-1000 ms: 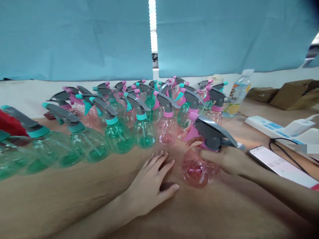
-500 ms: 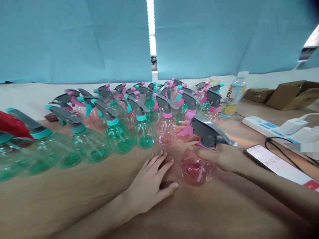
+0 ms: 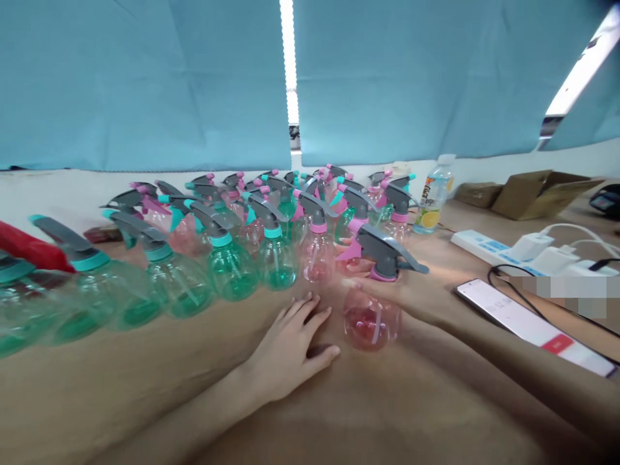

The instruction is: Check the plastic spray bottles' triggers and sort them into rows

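Note:
My left hand (image 3: 290, 349) lies flat on the tabletop (image 3: 203, 381), fingers spread and holding nothing. Just right of it stands a pink spray bottle (image 3: 372, 326) with a grey and pink trigger head, upright, its nozzle pointing left. My right hand (image 3: 356, 282) reaches in from the right at the neck of this bottle. Its fingers stretch apart beyond the pink trigger, partly hidden by it; whether the hand touches the bottle I cannot tell. Beyond the hands stand several more spray bottles, among them a green one (image 3: 278, 261) and a pink one (image 3: 317, 255).
Green spray bottles (image 3: 181, 284) line the left side, near a red object (image 3: 33, 248). At the right are a drink bottle (image 3: 433, 194), an open cardboard box (image 3: 526, 194), a power strip (image 3: 477, 245) with chargers, cables and a phone (image 3: 523, 316). Blue cloth (image 3: 194, 84) hangs behind.
The camera view has turned slightly right, shifting most things leftward in the picture. My left hand and the near pink bottle stay in place; my right hand's fingers have moved little.

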